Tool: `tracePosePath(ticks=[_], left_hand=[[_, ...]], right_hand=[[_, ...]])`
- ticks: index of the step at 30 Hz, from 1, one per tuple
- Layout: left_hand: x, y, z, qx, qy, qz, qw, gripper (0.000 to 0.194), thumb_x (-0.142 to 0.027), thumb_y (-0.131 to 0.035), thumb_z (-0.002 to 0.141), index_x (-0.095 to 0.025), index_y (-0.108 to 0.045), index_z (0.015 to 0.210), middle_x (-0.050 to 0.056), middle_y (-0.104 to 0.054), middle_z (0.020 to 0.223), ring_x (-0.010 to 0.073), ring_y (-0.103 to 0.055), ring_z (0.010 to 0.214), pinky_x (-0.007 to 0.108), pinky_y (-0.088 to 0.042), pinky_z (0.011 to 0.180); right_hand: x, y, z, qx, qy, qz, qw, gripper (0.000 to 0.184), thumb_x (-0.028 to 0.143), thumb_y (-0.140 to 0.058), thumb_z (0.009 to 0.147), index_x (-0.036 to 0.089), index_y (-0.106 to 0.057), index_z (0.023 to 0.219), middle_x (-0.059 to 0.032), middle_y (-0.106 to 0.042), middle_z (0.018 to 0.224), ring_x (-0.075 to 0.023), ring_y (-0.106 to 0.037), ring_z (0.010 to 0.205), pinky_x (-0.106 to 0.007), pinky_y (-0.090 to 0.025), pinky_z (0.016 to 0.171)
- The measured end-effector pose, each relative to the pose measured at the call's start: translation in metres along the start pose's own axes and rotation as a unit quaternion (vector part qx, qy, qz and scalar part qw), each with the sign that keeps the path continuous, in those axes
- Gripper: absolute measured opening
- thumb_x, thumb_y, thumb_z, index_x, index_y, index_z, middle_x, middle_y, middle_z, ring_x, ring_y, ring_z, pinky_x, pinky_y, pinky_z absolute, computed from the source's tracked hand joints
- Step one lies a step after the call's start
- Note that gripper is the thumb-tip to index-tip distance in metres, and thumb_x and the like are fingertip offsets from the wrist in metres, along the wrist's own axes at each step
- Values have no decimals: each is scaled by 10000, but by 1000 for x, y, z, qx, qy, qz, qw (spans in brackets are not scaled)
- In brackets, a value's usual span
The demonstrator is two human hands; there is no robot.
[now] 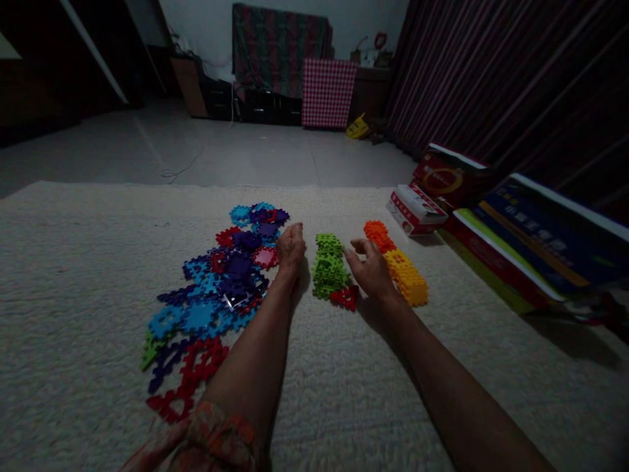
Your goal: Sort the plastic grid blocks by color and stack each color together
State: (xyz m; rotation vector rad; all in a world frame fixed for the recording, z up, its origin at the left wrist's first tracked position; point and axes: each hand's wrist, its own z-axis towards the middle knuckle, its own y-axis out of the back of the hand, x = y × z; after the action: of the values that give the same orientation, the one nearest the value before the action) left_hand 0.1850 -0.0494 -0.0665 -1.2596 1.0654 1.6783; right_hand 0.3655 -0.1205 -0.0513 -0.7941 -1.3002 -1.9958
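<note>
On a pale carpet [73, 275] lies a loose heap of blue, purple and red plastic puzzle tiles [216, 288]. My left hand [291, 249] rests at the heap's right edge, fingers curled down beside a red tile [266, 257]; whether it grips one is hidden. A stack of green tiles [328, 265] stands between my hands. My right hand [371, 269] hovers with fingers apart, next to the green stack and over a small red tile [345, 297]. Orange tiles [378, 235] and a yellow stack [407, 278] lie just right of it.
Several flat boxes and books [515, 242] lie along the carpet's right side against a striped curtain [515, 78]. A white-and-red box [415, 208] sits near the orange tiles. Tiled floor [221, 151], a white cable and dark furniture are beyond the carpet.
</note>
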Motion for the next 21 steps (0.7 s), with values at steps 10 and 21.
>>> tracePosePath(ticks=[10,21], left_hand=[[-20,-5,-24,77,-26,91,993,337,-287,-445,950,-191,-752,1053,40,-767,1029,195,-689,985,289,-513,904],[-33,98,-21,25,-6,452,892,409,-291,-505,924,-205,-627,1305,150,-488,1491,362,-351,1427,548,-338,1138]], right_hand=[[0,19,-89,69,151,-156,974,253,387,-664,804,222,-576,974,-78,-616,949,-259,-592,863,-413,-513,771],[-20,10,-92,11,253,-150,956,300,418,-643,872,188,-599,1061,-113,-627,1020,-276,-586,942,-445,-511,828]])
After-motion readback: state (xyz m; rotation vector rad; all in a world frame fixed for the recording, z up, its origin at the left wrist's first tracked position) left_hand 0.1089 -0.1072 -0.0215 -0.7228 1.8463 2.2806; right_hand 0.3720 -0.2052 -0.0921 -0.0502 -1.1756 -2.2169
